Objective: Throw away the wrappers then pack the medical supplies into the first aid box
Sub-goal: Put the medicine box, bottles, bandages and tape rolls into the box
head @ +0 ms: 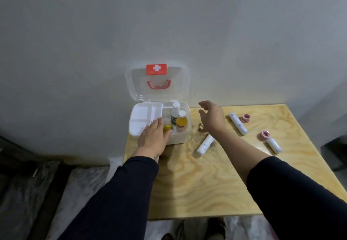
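the first aid box (180,140) sits at the far left corner of the wooden table (216,183), just left of the frame's centre, its clear lid (131,87) standing open against the wall. inside, a white divided tray (142,116) fills the left half; in the right half stand a clear bottle with a white cap (175,114), an orange bottle (181,122) and a small yellow bottle (167,128). the left hand (153,136) lies flat, palm down, on the box's front edge, fingers together, touching the tray and partly covering the yellow bottle. the right hand (213,116) hovers above the table just right of the box, fingers loosely spread and curled, holding nothing. on the table to the right lie three white rolled bandages (205,146) (237,123) (273,145) and two pink tape rolls (245,117) (264,135), one of these touching the rightmost bandage.
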{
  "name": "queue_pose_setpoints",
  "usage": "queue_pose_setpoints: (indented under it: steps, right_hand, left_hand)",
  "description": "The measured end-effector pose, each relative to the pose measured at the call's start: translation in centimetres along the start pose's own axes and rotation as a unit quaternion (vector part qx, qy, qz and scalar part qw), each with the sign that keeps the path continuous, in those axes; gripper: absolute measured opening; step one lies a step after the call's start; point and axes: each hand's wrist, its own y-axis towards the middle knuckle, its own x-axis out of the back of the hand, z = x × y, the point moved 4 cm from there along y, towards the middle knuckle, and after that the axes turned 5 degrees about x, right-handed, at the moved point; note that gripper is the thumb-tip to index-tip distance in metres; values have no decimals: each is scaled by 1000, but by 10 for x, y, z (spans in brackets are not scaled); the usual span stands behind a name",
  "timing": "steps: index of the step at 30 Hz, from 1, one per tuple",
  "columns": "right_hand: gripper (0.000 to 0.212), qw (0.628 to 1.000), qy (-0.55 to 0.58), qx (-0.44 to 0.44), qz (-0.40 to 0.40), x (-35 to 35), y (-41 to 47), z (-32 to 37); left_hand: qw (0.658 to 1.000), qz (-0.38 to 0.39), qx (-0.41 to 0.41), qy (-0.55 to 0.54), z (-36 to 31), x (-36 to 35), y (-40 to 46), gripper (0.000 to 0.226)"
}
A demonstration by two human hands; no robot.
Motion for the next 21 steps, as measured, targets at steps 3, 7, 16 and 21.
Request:
queue_pose_setpoints:
  steps: [3,7,16,21]
  right_hand:
    - [33,997,-48,-52,-7,13,1,-39]
    - [32,986,-142,-84,-3,22,1,-85]
    - [37,969,-218,-118,8,24,4,-126]
    - [32,976,-178,-129,9,14,-18,-121]
  left_hand:
    - [1000,-6,-4,11,2,-4,3,67]
    - [999,-27,-5,16,7,-8,6,66]
    - [996,-71,-4,47,7,-12,4,64]
    - [996,-66,-4,51,8,-16,6,65]
